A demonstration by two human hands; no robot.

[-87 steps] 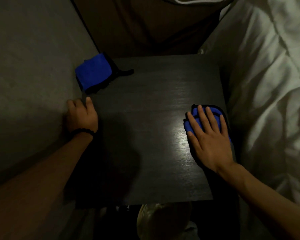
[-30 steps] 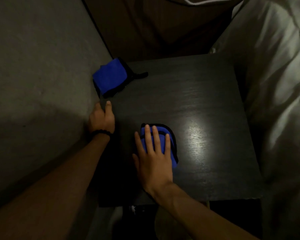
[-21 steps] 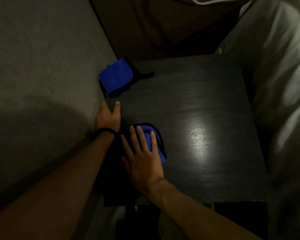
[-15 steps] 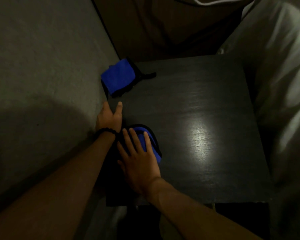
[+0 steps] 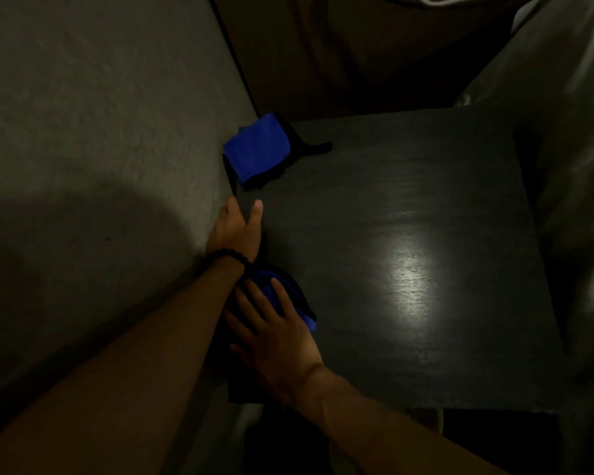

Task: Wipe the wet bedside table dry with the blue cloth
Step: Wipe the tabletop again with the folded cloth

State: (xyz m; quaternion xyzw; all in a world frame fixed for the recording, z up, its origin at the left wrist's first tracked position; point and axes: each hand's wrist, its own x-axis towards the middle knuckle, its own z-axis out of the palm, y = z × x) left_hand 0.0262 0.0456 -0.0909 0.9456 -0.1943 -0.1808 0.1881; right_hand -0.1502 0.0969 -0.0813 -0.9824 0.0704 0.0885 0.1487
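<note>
The dark wooden bedside table [image 5: 408,207] fills the middle of the head view, with a bright glare patch on its right half. My right hand [image 5: 271,327] lies flat with straight fingers on a folded blue cloth with black edging [image 5: 302,313], pressing it against the table near the front left corner. My left hand [image 5: 237,228] rests on the table's left edge, thumb on top, a black bead bracelet on the wrist; its fingers are hidden over the edge. The left forearm partly covers the cloth.
A second folded blue cloth [image 5: 256,150] leans at the table's back left corner against the grey wall [image 5: 100,132]. White bedding [image 5: 576,159] bounds the right side. A brown headboard [image 5: 357,49] stands behind. A pale object [image 5: 426,418] shows under the front edge.
My right hand has slid the blue cloth leftward across the table, from the right side to the front left corner beside my left wrist. My left hand has stayed on the left edge.
</note>
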